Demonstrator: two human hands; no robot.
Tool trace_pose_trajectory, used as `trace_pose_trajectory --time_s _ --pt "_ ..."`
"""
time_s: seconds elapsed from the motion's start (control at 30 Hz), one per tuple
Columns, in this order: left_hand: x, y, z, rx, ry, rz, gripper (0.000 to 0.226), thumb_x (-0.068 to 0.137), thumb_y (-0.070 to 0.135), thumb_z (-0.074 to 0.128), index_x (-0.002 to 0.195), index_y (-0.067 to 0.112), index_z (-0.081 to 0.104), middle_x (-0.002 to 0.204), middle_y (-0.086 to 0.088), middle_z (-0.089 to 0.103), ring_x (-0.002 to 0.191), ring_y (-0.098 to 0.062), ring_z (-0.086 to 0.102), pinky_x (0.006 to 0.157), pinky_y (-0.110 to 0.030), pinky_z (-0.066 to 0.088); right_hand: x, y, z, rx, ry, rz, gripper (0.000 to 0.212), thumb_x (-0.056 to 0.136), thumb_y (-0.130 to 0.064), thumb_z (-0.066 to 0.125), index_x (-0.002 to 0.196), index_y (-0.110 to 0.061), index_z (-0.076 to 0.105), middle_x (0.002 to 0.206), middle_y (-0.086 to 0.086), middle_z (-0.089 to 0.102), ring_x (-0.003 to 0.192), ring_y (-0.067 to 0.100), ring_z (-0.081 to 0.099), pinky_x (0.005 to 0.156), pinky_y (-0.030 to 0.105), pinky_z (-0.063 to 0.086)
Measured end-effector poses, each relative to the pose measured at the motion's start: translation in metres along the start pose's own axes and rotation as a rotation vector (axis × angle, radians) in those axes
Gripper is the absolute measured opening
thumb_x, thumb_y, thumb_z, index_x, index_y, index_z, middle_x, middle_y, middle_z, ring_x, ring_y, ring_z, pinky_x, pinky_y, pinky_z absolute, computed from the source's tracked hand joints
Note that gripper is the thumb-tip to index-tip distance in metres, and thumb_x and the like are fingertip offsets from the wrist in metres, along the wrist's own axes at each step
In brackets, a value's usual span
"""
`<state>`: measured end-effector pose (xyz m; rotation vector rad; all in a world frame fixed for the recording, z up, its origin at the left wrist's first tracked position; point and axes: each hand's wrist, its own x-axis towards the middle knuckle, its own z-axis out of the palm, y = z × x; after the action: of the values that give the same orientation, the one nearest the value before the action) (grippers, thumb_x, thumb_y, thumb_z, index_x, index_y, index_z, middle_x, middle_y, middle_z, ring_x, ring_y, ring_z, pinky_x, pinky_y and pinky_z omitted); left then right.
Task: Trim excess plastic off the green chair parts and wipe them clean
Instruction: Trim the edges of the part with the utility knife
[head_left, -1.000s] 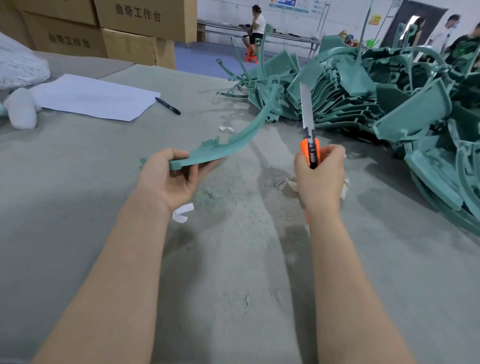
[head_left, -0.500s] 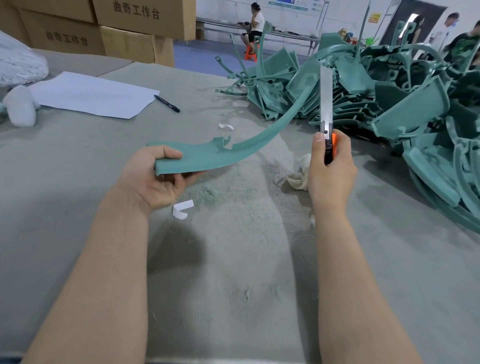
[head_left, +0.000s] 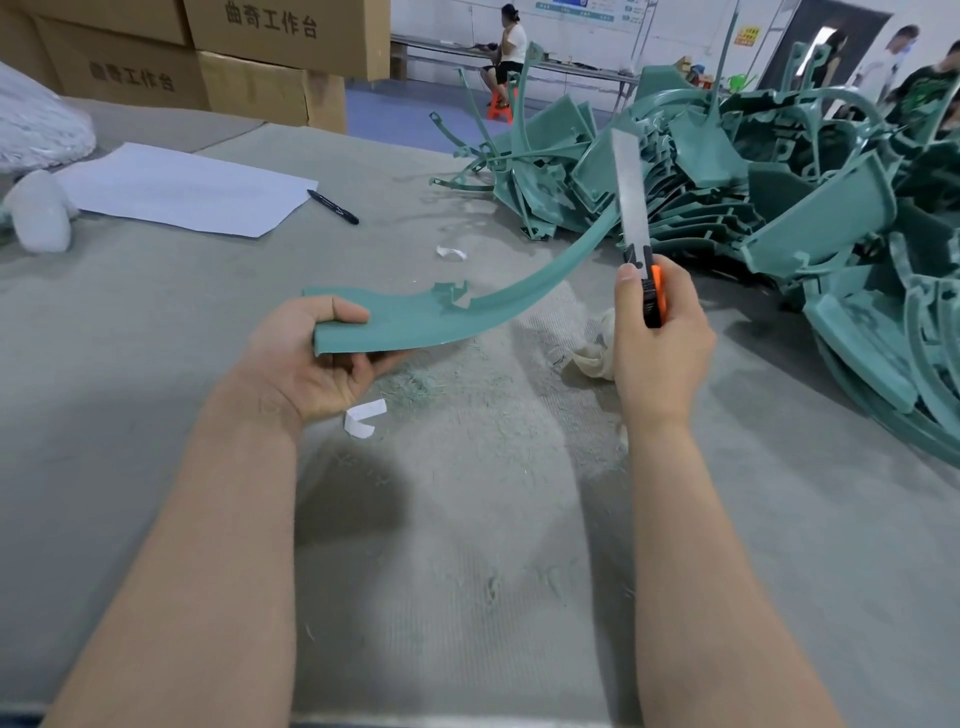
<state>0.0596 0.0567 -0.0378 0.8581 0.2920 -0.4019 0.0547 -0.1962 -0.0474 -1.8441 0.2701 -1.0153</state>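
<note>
My left hand (head_left: 306, 358) grips the wide near end of a long curved green chair part (head_left: 467, 306), held above the table with its thin end arching away to the right. My right hand (head_left: 660, 348) grips an orange utility knife (head_left: 653, 291) upright, its long blade (head_left: 629, 182) extended and pointing up. The blade crosses the thin far end of the part, and I cannot tell whether they touch. A crumpled white cloth (head_left: 592, 353) lies on the table just left of my right hand.
A big pile of green chair parts (head_left: 779, 197) fills the right and far side of the grey felt table (head_left: 467, 519). Paper sheets (head_left: 182, 187), a black pen (head_left: 332, 207), white scraps (head_left: 363, 415), cardboard boxes (head_left: 249, 57) and people in the background are also in view.
My left hand turned the part so its broad face shows and swung its far end right. My right hand carried the knife right and up until the blade crosses the thin end.
</note>
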Motion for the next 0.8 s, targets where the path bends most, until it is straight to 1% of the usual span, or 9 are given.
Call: trace_pose_trajectory --time_s 0.1,0.2,0.27,0.33,0.43,0.5,0.57,0.67,0.8 --pt "0.002 0.0 0.0 -0.006 0.003 0.001 0.019 0.083 0.006 0.042 0.094 0.006 0.058 0.085 -0.009 0.073 0.074 -0.031 0.073 0.032 -0.011 0.037 -0.001 0.002 0.002 -0.002 -0.031 0.002 0.031 0.089 -0.05 0.051 0.109 -0.03 0.065 0.061 -0.022 0.052 0.062 -0.001 0.048 0.068 0.025 0.043" --pt "0.005 0.0 -0.001 -0.008 0.004 0.0 0.023 0.081 0.006 0.043 0.097 0.007 0.058 0.096 -0.008 0.071 0.076 -0.03 0.073 0.033 -0.011 0.037 -0.002 0.002 0.004 0.003 -0.04 -0.011 0.024 0.09 -0.048 0.052 0.101 -0.031 0.065 0.058 -0.019 0.049 0.06 0.002 0.045 0.065 0.027 0.043" --pt "0.005 -0.001 -0.001 -0.001 0.006 0.002 0.023 0.08 0.006 0.043 0.099 0.007 0.058 0.099 -0.007 0.071 0.075 -0.029 0.073 0.033 -0.011 0.037 -0.003 0.001 0.004 0.002 -0.04 -0.013 0.02 0.09 -0.047 0.052 0.097 -0.032 0.064 0.058 -0.017 0.047 0.06 0.004 0.044 0.065 0.031 0.044" --pt "0.004 -0.002 0.001 -0.007 -0.01 0.008 0.029 0.072 0.004 0.047 0.098 0.007 0.058 0.098 -0.008 0.072 0.076 -0.029 0.073 0.034 -0.01 0.038 -0.004 -0.001 0.004 0.009 -0.045 -0.011 0.018 0.09 -0.045 0.052 0.095 -0.032 0.063 0.057 -0.018 0.047 0.059 0.005 0.044 0.066 0.034 0.046" --pt "0.004 -0.005 0.005 -0.066 -0.07 0.007 0.035 0.066 0.004 0.049 0.1 0.004 0.059 0.103 -0.011 0.073 0.083 -0.03 0.073 0.035 -0.01 0.04 -0.011 -0.005 0.009 -0.029 -0.148 -0.072 0.017 0.09 -0.044 0.053 0.095 -0.031 0.064 0.058 -0.013 0.049 0.059 0.011 0.048 0.064 0.039 0.048" --pt "0.004 -0.007 0.007 -0.131 -0.102 0.002 0.032 0.067 0.003 0.049 0.096 0.001 0.061 0.102 -0.014 0.073 0.083 -0.029 0.073 0.037 -0.01 0.042 -0.02 -0.009 0.016 -0.077 -0.236 -0.139 0.016 0.09 -0.043 0.055 0.097 -0.031 0.064 0.056 -0.011 0.048 0.056 0.01 0.048 0.058 0.032 0.042" --pt "0.003 -0.007 0.009 -0.185 -0.115 0.0 0.028 0.067 0.002 0.049 0.093 0.0 0.062 0.1 -0.017 0.073 0.082 -0.03 0.073 0.037 -0.01 0.043 -0.027 -0.012 0.023 -0.12 -0.282 -0.173 0.017 0.09 -0.043 0.056 0.099 -0.032 0.065 0.054 -0.012 0.048 0.056 0.006 0.047 0.057 0.029 0.037" --pt "0.002 -0.008 0.009 -0.242 -0.126 0.006 0.028 0.068 0.001 0.049 0.094 0.0 0.06 0.101 -0.019 0.072 0.084 -0.031 0.073 0.038 -0.011 0.044 -0.034 -0.016 0.028 -0.177 -0.336 -0.2 0.019 0.09 -0.045 0.056 0.101 -0.031 0.064 0.056 -0.011 0.051 0.062 0.014 0.053 0.06 0.032 0.043" --pt "0.003 -0.011 0.014 -0.307 -0.129 0.017 0.036 0.07 0.002 0.05 0.104 -0.001 0.059 0.108 -0.021 0.07 0.085 -0.033 0.073 0.041 -0.012 0.046 -0.037 -0.022 0.03 -0.211 -0.378 -0.213 0.023 0.091 -0.045 0.055 0.104 -0.029 0.064 0.063 -0.007 0.056 0.07 0.022 0.058 0.068 0.038 0.049"
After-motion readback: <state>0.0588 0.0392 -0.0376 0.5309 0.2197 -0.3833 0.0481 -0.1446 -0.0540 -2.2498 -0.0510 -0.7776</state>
